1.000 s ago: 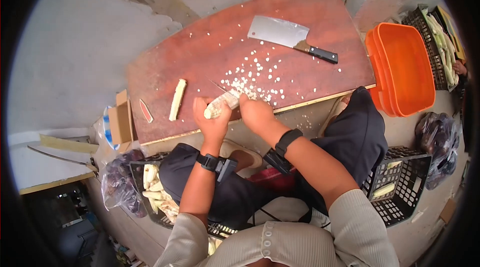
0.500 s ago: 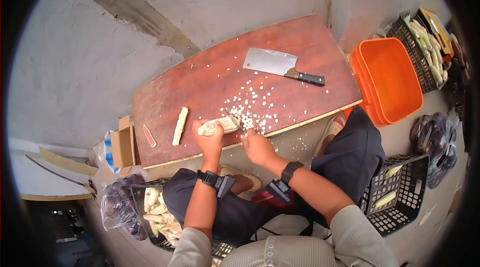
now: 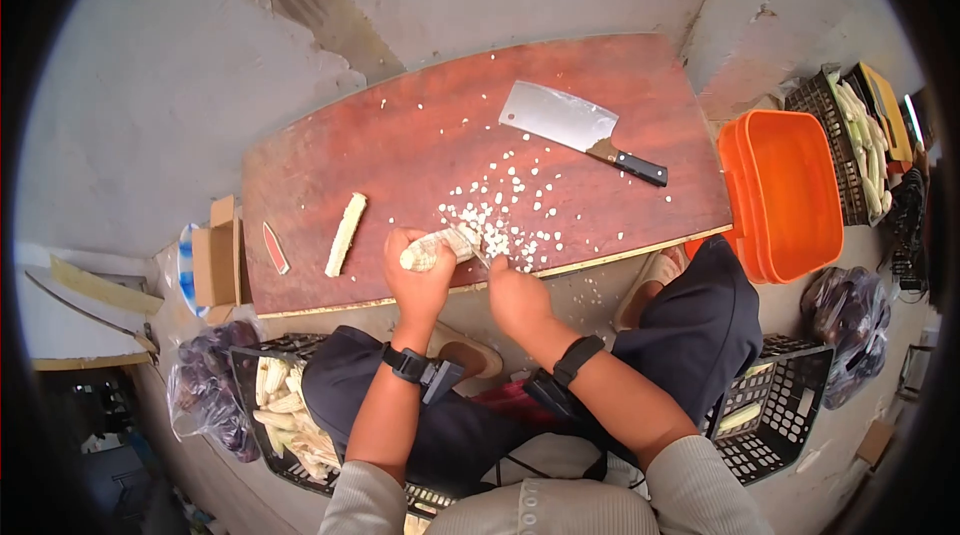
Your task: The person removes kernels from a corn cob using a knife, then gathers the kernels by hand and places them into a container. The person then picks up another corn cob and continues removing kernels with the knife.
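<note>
Corn cob [image 3: 425, 251] — gripped by the left hand [image 3: 413, 285]; right hand [image 3: 520, 301] clenches knife [image 3: 479, 254]. The knife, earlier protruding beyond the cob, now sits at its end — stripping apparently continues.

Table [image 3: 320, 155]: one, reddish-brown top, pale near edge. On it: corn kernels [image 3: 515, 222], loose, thickest just beyond the right hand [image 3: 520, 303], thinning farther out. Cleaver [image 3: 562, 115], one, flat, well beyond the right hand, black handle pointing rightward. Partly stripped cob [image 3: 346, 234], one, left of the left hand [image 3: 418, 283]. Red pale-edged piece [image 3: 275, 249], slim, farther left.
</note>
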`<state>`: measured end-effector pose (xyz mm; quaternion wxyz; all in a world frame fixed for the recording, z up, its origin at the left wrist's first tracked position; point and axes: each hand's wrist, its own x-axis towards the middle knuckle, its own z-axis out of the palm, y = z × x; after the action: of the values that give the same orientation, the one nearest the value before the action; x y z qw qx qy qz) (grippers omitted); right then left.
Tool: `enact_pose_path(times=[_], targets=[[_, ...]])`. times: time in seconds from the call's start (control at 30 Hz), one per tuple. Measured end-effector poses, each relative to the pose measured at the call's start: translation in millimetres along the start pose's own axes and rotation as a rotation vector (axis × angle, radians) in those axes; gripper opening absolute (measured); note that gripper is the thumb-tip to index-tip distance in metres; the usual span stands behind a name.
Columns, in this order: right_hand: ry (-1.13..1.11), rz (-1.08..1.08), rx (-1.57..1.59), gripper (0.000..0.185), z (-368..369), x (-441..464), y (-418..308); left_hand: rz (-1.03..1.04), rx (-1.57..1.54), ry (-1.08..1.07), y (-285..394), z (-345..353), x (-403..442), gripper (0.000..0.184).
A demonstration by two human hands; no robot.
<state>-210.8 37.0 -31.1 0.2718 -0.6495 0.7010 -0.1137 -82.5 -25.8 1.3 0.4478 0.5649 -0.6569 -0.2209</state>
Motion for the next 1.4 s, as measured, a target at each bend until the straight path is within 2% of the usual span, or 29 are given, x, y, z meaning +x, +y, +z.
enact_pose_path(times=[0.13,0.4,0.6,0.7,0.9,1.1,1.2,1.33,1.4], targets=[[0.027,0.006,0.087,0.012,-1.8,16.4,-4.6,-0.024,0.007,-0.003,3.0,2.9,7.0,0.018],[-0.094,-0.026,0.122,0.015,-10.5,39.1,-7.8,-0.005,-0.034,0.051,-7.6,8.7,1.4,0.021],[-0.013,-0.015,0.193,0.016,-4.5,19.2,-7.9,-0.016,-0.022,0.139,-18.4,9.8,5.5,0.023],[-0.092,0.058,0.136,0.016,-8.2,-3.8,2.7,-0.055,0.004,0.107,-16.4,6.2,9.8,0.024],[-0.066,0.040,0.114,0.019,-0.5,-5.2,11.6,-0.113,-0.053,0.049,-13.7,8.3,9.5,0.024],[-0.116,0.040,0.146,0.018,-16.8,-5.4,4.8,-0.009,0.051,0.037,-15.0,7.3,12.3,0.023],[-0.108,0.048,0.157,0.018,-18.1,3.6,2.1,-0.076,0.010,0.000,-6.1,5.7,13.1,0.022],[-0.158,0.056,0.167,0.015,-9.5,20.7,1.7,0.002,0.035,0.001,-9.7,4.8,11.9,0.023],[-0.143,0.058,0.204,0.017,-9.4,28.8,-1.7,-0.060,-0.022,-0.011,-9.9,3.1,10.1,0.023]])
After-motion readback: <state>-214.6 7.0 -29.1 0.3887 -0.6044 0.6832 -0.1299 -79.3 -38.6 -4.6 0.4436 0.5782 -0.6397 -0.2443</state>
